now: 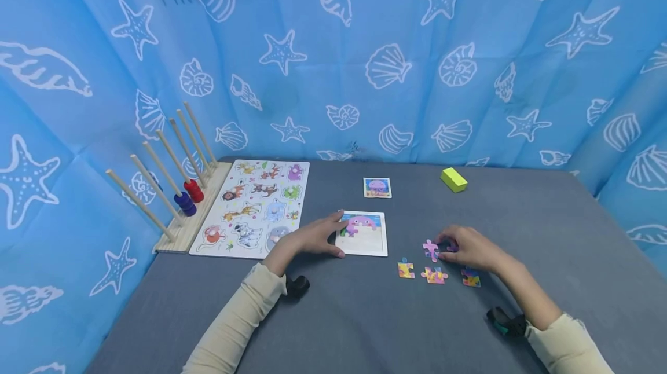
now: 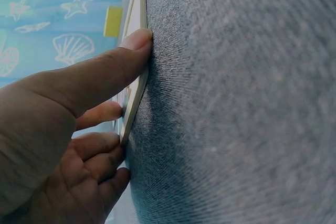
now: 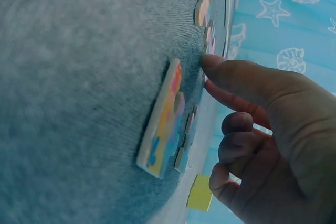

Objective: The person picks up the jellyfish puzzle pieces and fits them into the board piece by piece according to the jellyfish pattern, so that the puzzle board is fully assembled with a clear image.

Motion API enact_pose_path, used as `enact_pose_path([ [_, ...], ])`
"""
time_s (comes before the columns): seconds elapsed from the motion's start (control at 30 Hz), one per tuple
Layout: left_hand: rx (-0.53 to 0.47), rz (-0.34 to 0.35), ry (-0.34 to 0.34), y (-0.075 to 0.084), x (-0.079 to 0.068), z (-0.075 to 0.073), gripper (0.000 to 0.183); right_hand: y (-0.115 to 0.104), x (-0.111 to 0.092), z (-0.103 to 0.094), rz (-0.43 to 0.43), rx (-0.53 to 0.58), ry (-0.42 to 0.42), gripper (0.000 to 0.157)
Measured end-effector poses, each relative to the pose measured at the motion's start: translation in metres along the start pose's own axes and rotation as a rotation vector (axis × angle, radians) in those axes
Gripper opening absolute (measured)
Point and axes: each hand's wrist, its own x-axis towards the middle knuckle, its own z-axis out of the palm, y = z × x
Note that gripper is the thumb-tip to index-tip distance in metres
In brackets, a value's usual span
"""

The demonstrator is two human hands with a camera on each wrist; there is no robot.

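Observation:
My left hand holds the left side of a wooden puzzle tray, its thumb on the near edge and its fingers round the far left corner. Pink octopus pieces lie along the top of the tray; bare wood shows below. My right hand pinches a pink and purple puzzle piece at the table between thumb and index finger. The other fingers are curled, and a purple piece lies partly hidden beneath the hand. Around it lie yellow-and-pink puzzle pieces and a yellow-blue piece.
Behind the tray lies a small octopus picture card. A yellow block sits at the back right. To the left are an animal peg board and a wooden rack of upright rods with blue and red rings. A blue curtain hangs behind.

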Motion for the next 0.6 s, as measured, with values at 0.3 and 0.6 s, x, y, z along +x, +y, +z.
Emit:
enact_pose_path([
  [0.3,0.003,-0.006,-0.011,0.000,0.001,0.002,0.081,-0.001,0.002,0.001,0.021,-0.083,-0.020,0.022],
  [0.6,0.003,0.000,-0.012,-0.001,0.001,0.000,0.081,-0.008,0.013,-0.002,-0.038,-0.046,0.042,0.022],
])
